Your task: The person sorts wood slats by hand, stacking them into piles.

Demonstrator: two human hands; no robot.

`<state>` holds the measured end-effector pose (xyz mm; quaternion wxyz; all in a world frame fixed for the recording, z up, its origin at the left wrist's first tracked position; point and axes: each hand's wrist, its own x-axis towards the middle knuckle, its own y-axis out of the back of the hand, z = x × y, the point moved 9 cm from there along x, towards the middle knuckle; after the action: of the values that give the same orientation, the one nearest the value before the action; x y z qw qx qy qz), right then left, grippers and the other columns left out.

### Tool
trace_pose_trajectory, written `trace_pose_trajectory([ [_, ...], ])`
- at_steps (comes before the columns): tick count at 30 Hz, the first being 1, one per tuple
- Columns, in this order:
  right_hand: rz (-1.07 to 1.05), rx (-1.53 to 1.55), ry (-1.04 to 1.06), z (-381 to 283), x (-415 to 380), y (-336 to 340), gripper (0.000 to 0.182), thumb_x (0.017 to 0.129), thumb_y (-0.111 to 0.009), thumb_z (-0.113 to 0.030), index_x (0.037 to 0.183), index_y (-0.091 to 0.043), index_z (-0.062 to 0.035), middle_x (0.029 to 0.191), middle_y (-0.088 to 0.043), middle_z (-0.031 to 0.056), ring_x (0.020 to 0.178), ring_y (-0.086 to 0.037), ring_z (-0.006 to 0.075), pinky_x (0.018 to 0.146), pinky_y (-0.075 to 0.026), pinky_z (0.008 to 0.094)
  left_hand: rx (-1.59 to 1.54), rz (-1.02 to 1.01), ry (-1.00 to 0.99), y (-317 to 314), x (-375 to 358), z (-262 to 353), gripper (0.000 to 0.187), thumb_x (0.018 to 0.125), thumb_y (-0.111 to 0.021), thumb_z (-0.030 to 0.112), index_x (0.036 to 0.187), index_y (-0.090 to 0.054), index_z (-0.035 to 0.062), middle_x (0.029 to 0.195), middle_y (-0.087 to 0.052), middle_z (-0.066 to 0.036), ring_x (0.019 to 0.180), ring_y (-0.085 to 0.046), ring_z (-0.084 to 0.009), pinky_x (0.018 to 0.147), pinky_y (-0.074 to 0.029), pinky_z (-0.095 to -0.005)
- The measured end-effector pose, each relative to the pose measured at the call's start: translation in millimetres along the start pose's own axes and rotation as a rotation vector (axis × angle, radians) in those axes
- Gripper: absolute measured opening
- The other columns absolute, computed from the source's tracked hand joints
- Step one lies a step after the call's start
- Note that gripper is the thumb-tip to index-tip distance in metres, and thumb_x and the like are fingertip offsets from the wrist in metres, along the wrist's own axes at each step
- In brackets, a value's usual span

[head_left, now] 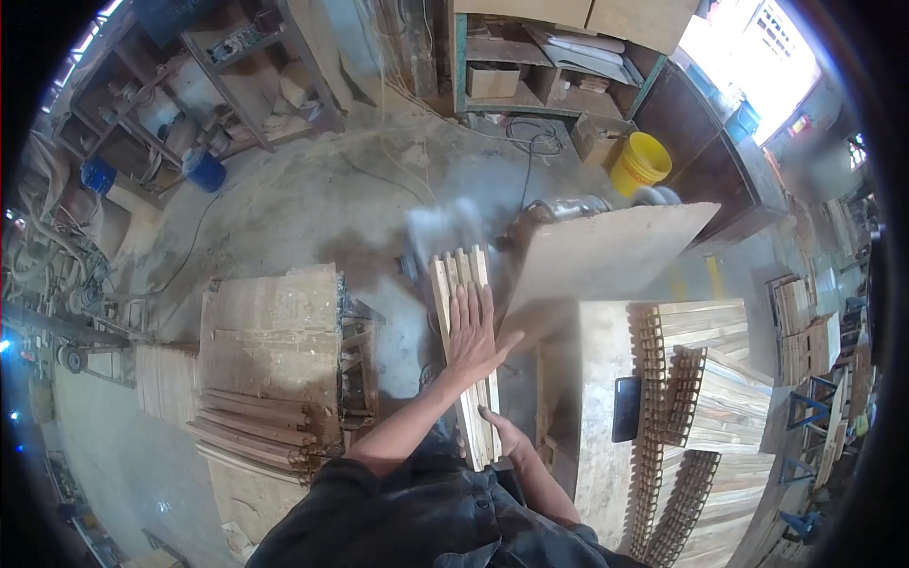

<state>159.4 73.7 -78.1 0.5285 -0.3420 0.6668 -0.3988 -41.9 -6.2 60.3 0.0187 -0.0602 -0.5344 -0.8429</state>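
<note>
A narrow bundle of pale wooden strips, with grooves along its top, points away from my body. My left hand lies flat over its upper half, fingers stretched forward and thumb out to the right. Lower down, my right hand grips the near end from the right side, its thumb on top and its other fingers mostly hidden. Just beyond the far end of the strips is a pale, blurred machine part. A large flat board stands tilted to the right of it.
On the right, a table bears stacks of notched wooden strips and a dark phone. At left, another stand carries wood pieces. A yellow bucket and shelves stand beyond; cables cross the floor.
</note>
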Motion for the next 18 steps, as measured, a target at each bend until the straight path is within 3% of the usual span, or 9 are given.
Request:
trace_pose_trajectory([
  [1, -0.027, 0.034, 0.005, -4, 0, -6, 0.067, 0.098, -0.051, -0.058, 0.124, -0.059, 0.0038, 0.104, -0.07, 0.0241, 0.09, -0.071, 0.0409, 0.083, -0.058, 0.0504, -0.001, -0.001, -0.008, 0, 2, 0, 0.103, 0.094, -0.051, 0.062, 0.156, -0.009, -0.0085, 0.16, -0.011, -0.036, 0.151, -0.003, -0.0488, 0.124, -0.001, -0.0532],
  [4, 0.208, -0.146, -0.037, -43, 13, -7, 0.066, 0.098, -0.052, -0.057, 0.121, -0.061, 0.0034, 0.102, -0.071, 0.0219, 0.086, -0.072, 0.0359, 0.08, -0.06, 0.0485, -0.018, 0.065, -0.009, 10, 34, -18, 0.1, 0.097, -0.043, 0.064, 0.156, -0.01, -0.0093, 0.161, -0.009, -0.036, 0.152, 0.001, -0.046, 0.124, 0.002, -0.0522],
  [5, 0.324, -0.221, -0.001, -69, 17, -15, 0.062, 0.098, -0.055, -0.056, 0.119, -0.063, 0.0018, 0.1, -0.072, 0.019, 0.082, -0.073, 0.0306, 0.077, -0.061, 0.0452, 0.005, 0.079, -0.001, 9, 52, -30, 0.098, 0.098, -0.044, 0.063, 0.155, -0.012, -0.01, 0.162, -0.009, -0.033, 0.153, 0.002, -0.0427, 0.124, 0.002, -0.0518],
  [7, 0.497, -0.558, 0.117, -133, 34, -24, 0.064, 0.098, -0.056, -0.054, 0.131, -0.059, 0.0, 0.108, -0.072, 0.0155, 0.092, -0.073, 0.0265, 0.081, -0.059, 0.0375, 0.039, 0.101, 0.015, 19, 94, -51, 0.096, 0.098, -0.043, 0.061, 0.155, -0.014, -0.0096, 0.163, -0.009, -0.03, 0.154, 0.001, -0.0412, 0.124, 0.002, -0.0529],
  [10, 0.628, -0.987, 0.198, -216, 63, -18, 0.086, 0.092, -0.059, -0.063, 0.141, -0.05, 0.006, 0.134, -0.059, 0.0228, 0.117, -0.062, 0.0274, 0.098, -0.05, 0.0411, 0.127, 0.13, 0.04, 41, 150, -86, 0.091, 0.099, -0.044, 0.059, 0.156, -0.017, -0.0065, 0.165, -0.009, -0.025, 0.154, 0.001, -0.0399, 0.123, 0.003, -0.0551],
  [11, 0.707, -0.973, 0.088, -230, 53, -36, 0.09, 0.09, -0.061, -0.066, 0.14, -0.05, 0.009, 0.136, -0.057, 0.0256, 0.121, -0.06, 0.0289, 0.101, -0.048, 0.0427, 0.162, 0.137, 0.049, 44, 157, -92, 0.089, 0.099, -0.044, 0.058, 0.157, -0.018, -0.0051, 0.166, -0.01, -0.023, 0.154, 0.001, -0.0396, 0.123, 0.003, -0.056],
  [14, 0.619, -0.79, 0.292, -229, 90, 10, 0.095, 0.087, -0.063, -0.067, 0.135, -0.051, 0.0136, 0.13, -0.059, 0.03, 0.12, -0.059, 0.0324, 0.1, -0.047, 0.0452, -0.05, 0.042, 0.09, 34, 148, -95, 0.081, 0.101, -0.044, 0.052, 0.159, -0.019, 0.0014, 0.167, -0.011, -0.019, 0.154, 0.001, -0.0395, 0.122, 0.005, -0.0579],
  [15, 0.545, -0.718, 0.318, -223, 77, -32, 0.095, 0.087, -0.063, -0.067, 0.136, -0.05, 0.014, 0.13, -0.059, 0.0295, 0.122, -0.058, 0.0339, 0.1, -0.047, 0.0459, -0.065, 0.103, 0.048, 38, 146, -95, 0.08, 0.101, -0.044, 0.052, 0.159, -0.019, 0.003, 0.167, -0.011, -0.018, 0.154, 0.001, -0.0398, 0.122, 0.005, -0.0582],
  [18, 0.574, -0.753, 0.305, -204, 93, -13, 0.091, 0.089, -0.064, -0.063, 0.139, -0.049, 0.0116, 0.132, -0.06, 0.0252, 0.122, -0.058, 0.0328, 0.1, -0.047, 0.0445, -0.087, 0.26, -0.037, 54, 124, -92, 0.077, 0.102, -0.043, 0.05, 0.16, -0.017, 0.0061, 0.167, -0.01, -0.017, 0.154, 0.0, -0.0402, 0.122, 0.003, -0.0588],
])
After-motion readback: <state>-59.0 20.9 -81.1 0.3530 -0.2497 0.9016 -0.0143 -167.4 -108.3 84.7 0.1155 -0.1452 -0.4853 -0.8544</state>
